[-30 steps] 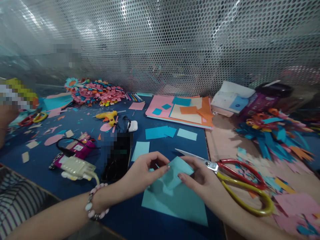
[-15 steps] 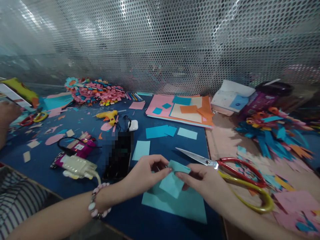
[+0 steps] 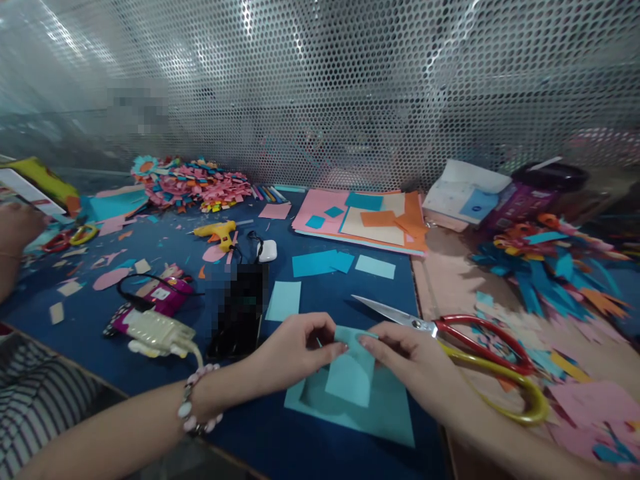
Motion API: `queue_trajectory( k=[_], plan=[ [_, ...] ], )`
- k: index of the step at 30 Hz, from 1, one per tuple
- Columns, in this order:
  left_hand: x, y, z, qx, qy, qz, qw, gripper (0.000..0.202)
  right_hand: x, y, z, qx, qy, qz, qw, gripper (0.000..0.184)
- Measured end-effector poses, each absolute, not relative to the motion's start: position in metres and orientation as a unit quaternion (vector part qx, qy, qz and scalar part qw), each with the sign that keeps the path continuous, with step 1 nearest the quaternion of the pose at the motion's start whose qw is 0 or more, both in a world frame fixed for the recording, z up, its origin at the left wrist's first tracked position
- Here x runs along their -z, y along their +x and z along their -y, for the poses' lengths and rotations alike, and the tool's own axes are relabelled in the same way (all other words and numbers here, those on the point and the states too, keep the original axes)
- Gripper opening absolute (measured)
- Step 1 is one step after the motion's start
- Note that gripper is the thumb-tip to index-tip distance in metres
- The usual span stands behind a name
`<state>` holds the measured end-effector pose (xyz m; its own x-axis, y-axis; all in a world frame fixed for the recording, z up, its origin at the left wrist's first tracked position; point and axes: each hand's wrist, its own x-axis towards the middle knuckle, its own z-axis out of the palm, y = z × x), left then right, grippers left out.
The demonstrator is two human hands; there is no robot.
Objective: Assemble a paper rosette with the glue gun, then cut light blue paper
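Observation:
Between both hands is a small light-blue piece of paper (image 3: 350,380), its top edge folded over. My left hand (image 3: 310,343) pinches the upper left of it with thumb and fingers. On the upper right, my right hand (image 3: 400,350) grips it the same way, thumb in front. Beneath it a larger light-blue sheet (image 3: 380,420) lies on the table, partly covered by the hands and the small piece. Scissors (image 3: 425,327) with one red and one yellow handle rest open just right of my right hand, which overlaps them in view.
A phone (image 3: 240,313), a charger (image 3: 160,332) and a yellow glue gun (image 3: 220,233) lie to the left. Coloured sheets (image 3: 320,200) are stacked at the back, before a perforated metal panel (image 3: 325,93). Another person's hand (image 3: 20,230) holds a phone at far left.
The small paper has turned more upright, its top edge now nearly level. My right hand has shifted slightly left, and both thumbs press along the fold.

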<state>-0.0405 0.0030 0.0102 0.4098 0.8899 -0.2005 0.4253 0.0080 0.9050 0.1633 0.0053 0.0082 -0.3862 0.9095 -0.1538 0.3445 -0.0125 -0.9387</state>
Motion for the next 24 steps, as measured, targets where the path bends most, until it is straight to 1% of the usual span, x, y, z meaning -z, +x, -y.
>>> queue_trajectory(
  k=[9, 16, 20, 24],
  plan=[
    [-0.0122, -0.0395, -0.0007, -0.211, 0.678, -0.482, 0.514, 0.021, -0.0076, 0.1671, -0.0018, -0.481, -0.473, 0.694, 0.250, 0.036],
    [-0.0119, -0.0397, -0.0012, -0.229, 0.683, -0.461, 0.519, 0.018, -0.0055, 0.1694, -0.0010, -0.498, -0.428, 0.699, 0.285, 0.041],
    [-0.0134, -0.0401, -0.0015, -0.235, 0.686, -0.449, 0.523, 0.018, -0.0034, 0.1694, 0.0016, -0.451, -0.425, 0.723, 0.304, 0.037],
    [-0.0148, -0.0406, -0.0016, -0.241, 0.694, -0.434, 0.521, 0.016, -0.0019, 0.1684, 0.0034, -0.454, -0.424, 0.724, 0.301, 0.032]
  ],
)
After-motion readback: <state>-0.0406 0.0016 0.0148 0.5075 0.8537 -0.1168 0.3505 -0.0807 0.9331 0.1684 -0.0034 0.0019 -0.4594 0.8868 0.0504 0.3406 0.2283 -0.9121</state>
